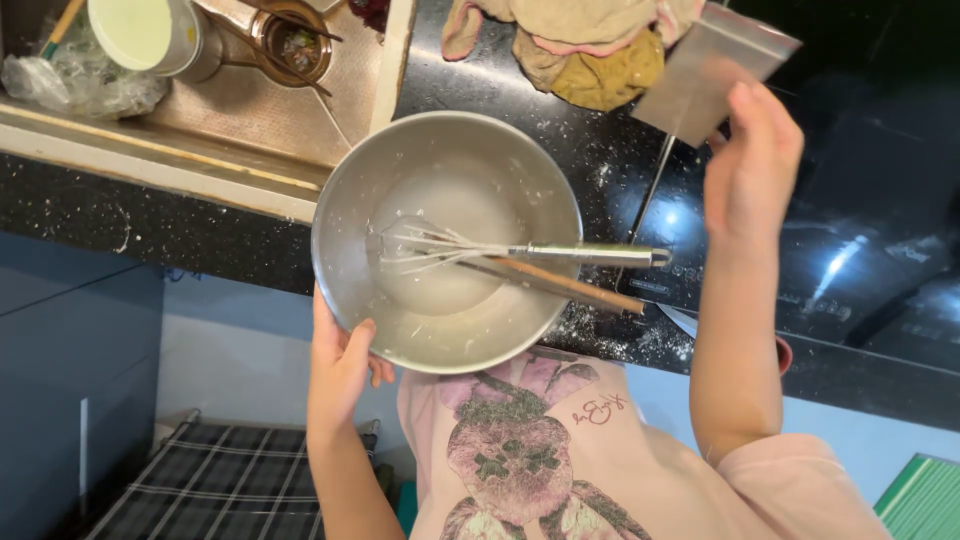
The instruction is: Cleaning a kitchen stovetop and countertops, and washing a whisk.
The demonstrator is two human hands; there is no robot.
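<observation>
head view, looking down: the left hand (pixel 340 365) grips the rim of a round, shiny steel bowl (pixel 350 200) held over the edge of a speckled black desk (pixel 100 215). a wire whisk (pixel 500 250) and wooden chopsticks (pixel 570 286) lie in the bowl's thin white batter. the right hand (pixel 750 165) pinches a clear plastic zip bag (pixel 712 72) above the floury desk.

Left hand (pixel 340 365) curls its fingers closed in a grip, thumb on top, forearm bare. Right hand (pixel 750 165) is raised, fingers together and pinching, forearm upright.
</observation>
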